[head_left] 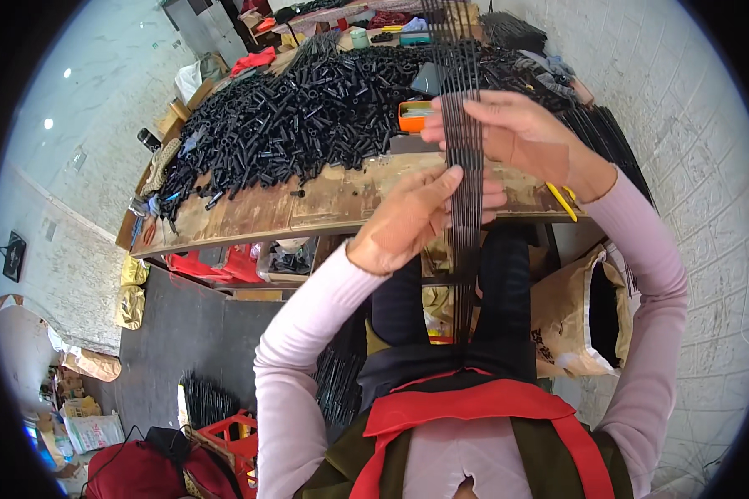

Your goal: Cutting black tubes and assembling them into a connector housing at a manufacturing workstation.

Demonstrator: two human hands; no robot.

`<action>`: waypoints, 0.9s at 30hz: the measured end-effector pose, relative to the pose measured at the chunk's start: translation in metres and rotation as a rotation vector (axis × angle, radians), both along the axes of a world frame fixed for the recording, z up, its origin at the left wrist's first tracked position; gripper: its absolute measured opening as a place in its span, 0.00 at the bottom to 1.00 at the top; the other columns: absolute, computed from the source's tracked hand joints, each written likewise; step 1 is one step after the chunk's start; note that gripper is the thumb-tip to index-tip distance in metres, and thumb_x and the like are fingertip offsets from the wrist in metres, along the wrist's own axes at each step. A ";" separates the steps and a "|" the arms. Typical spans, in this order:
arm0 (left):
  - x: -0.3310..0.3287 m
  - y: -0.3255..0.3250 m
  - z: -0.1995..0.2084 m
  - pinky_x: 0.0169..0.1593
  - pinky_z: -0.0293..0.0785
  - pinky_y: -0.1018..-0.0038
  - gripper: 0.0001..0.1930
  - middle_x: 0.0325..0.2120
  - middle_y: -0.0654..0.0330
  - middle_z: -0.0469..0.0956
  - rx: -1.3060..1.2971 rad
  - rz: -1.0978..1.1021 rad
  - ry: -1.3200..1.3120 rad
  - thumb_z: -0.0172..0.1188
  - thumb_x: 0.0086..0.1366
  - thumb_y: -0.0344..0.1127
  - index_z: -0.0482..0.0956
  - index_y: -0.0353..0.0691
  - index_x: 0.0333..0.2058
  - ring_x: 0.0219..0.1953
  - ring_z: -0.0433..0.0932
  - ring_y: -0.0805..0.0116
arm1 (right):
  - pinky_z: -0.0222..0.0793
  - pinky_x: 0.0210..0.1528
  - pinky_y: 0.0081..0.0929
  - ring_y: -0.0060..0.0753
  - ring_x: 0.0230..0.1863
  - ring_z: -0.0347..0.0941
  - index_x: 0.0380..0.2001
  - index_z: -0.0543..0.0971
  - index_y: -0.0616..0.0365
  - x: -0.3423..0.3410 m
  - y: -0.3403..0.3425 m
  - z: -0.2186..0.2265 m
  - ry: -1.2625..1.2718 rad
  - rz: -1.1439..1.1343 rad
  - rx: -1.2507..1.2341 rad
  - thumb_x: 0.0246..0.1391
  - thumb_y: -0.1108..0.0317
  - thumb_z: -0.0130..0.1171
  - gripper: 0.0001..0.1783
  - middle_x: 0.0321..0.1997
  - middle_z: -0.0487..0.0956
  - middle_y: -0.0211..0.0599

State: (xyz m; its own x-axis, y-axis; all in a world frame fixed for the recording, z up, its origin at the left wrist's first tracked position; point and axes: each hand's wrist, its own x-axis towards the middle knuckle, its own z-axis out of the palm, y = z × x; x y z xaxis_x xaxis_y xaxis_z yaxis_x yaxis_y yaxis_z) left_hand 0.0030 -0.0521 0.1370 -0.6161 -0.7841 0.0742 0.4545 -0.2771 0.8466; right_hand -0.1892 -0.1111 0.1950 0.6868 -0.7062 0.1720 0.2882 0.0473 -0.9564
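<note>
Because both narrow grips share one bundle of thin black rods (464, 141) over the table's near edge, the left hand (418, 206) pinching low and the right hand (520, 126) cradling higher, uneven pressure could let single rods slip or fan out across the table (308, 204). A heap of black tubes (291, 116) covers the table's left and middle; a yellow tool (561, 201) lies at its near right edge. Below that end stands a paper sack (562, 320); right of the table rises a white wall (682, 125).
</note>
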 end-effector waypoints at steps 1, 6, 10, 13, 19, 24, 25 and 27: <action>-0.001 -0.005 0.004 0.57 0.75 0.62 0.23 0.52 0.44 0.74 -0.051 -0.007 -0.014 0.45 0.75 0.40 0.64 0.24 0.57 0.55 0.76 0.56 | 0.67 0.63 0.35 0.41 0.59 0.73 0.58 0.67 0.71 -0.001 -0.002 0.004 -0.002 -0.003 0.003 0.69 0.64 0.45 0.23 0.56 0.75 0.47; -0.001 0.006 0.000 0.59 0.74 0.64 0.24 0.52 0.45 0.74 -0.023 -0.039 -0.034 0.46 0.75 0.42 0.65 0.24 0.57 0.54 0.76 0.56 | 0.69 0.62 0.33 0.37 0.56 0.75 0.57 0.69 0.71 0.000 -0.007 0.005 0.014 -0.103 -0.022 0.67 0.65 0.48 0.22 0.54 0.77 0.47; 0.002 0.027 -0.014 0.59 0.73 0.63 0.25 0.53 0.45 0.74 0.064 0.000 -0.052 0.45 0.75 0.43 0.65 0.24 0.57 0.55 0.76 0.57 | 0.69 0.63 0.35 0.41 0.58 0.74 0.57 0.69 0.69 0.001 0.005 -0.001 0.058 -0.020 0.015 0.66 0.65 0.49 0.22 0.56 0.76 0.50; 0.005 0.030 -0.001 0.59 0.73 0.62 0.26 0.53 0.45 0.73 0.033 0.035 -0.098 0.45 0.75 0.44 0.64 0.23 0.57 0.56 0.75 0.57 | 0.69 0.63 0.35 0.42 0.59 0.73 0.58 0.69 0.69 0.003 0.007 0.004 0.061 -0.023 0.000 0.67 0.65 0.48 0.22 0.57 0.75 0.51; 0.012 0.021 -0.007 0.59 0.72 0.63 0.26 0.53 0.46 0.74 -0.012 0.006 -0.091 0.46 0.74 0.46 0.66 0.25 0.56 0.55 0.75 0.59 | 0.67 0.63 0.36 0.42 0.61 0.71 0.57 0.69 0.68 0.009 0.010 -0.004 0.032 -0.008 0.058 0.67 0.65 0.49 0.21 0.58 0.74 0.49; 0.012 0.013 -0.001 0.56 0.75 0.64 0.24 0.51 0.47 0.75 -0.032 0.016 -0.102 0.46 0.74 0.44 0.66 0.25 0.56 0.53 0.77 0.59 | 0.67 0.64 0.36 0.42 0.60 0.71 0.57 0.68 0.69 0.010 0.009 -0.007 0.035 0.014 0.061 0.66 0.64 0.50 0.22 0.58 0.74 0.49; 0.012 0.011 0.000 0.55 0.76 0.65 0.24 0.51 0.47 0.75 -0.061 0.024 -0.101 0.46 0.75 0.43 0.66 0.25 0.55 0.53 0.77 0.59 | 0.67 0.64 0.36 0.42 0.60 0.71 0.57 0.68 0.70 0.011 0.008 -0.008 0.028 -0.001 0.068 0.66 0.65 0.50 0.23 0.58 0.74 0.49; 0.011 0.014 -0.005 0.55 0.76 0.65 0.23 0.50 0.47 0.76 -0.034 0.018 -0.089 0.45 0.75 0.42 0.67 0.25 0.55 0.52 0.77 0.59 | 0.67 0.64 0.36 0.41 0.60 0.72 0.58 0.67 0.71 0.013 0.009 -0.012 0.020 -0.017 0.070 0.66 0.65 0.50 0.23 0.58 0.74 0.49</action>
